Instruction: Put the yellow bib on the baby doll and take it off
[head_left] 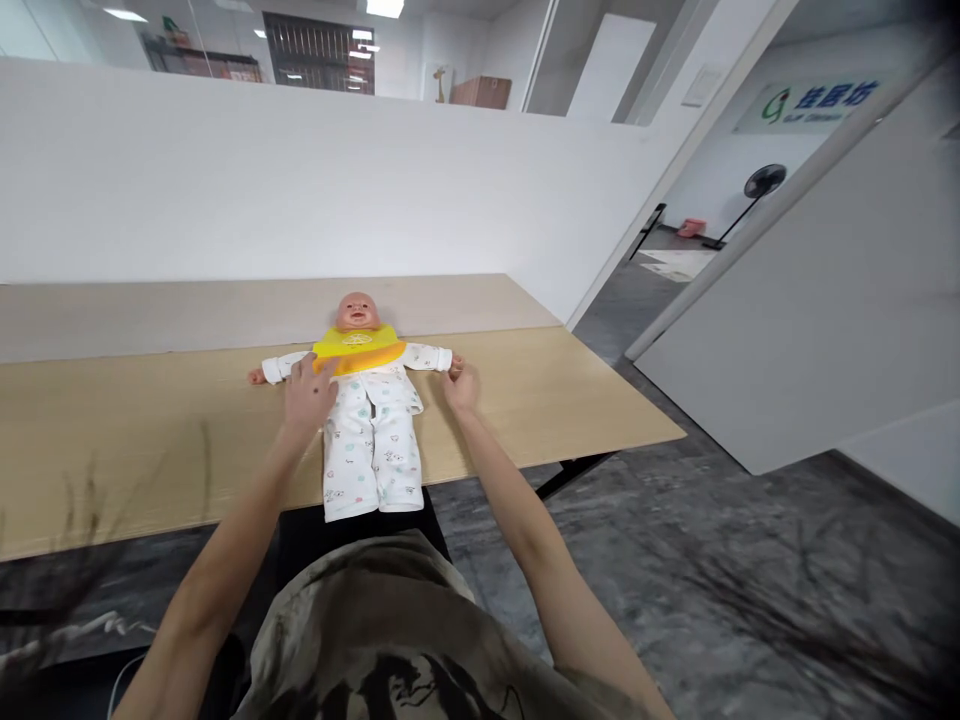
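A baby doll (371, 420) in white printed pyjamas lies on its back on the wooden table (150, 430), head away from me. A yellow bib (358, 352) covers its chest. My left hand (309, 393) rests flat on the doll's sleeve beside the bib, fingers stretched out and touching the bib's edge. My right hand (460, 386) sits at the end of the doll's other sleeve, fingers curled round the doll's small hand.
The table runs along a white partition wall (300, 180); its right end (660, 425) drops off to a grey floor. A large white panel (825, 330) leans at the right. A standing fan (761, 190) is far back.
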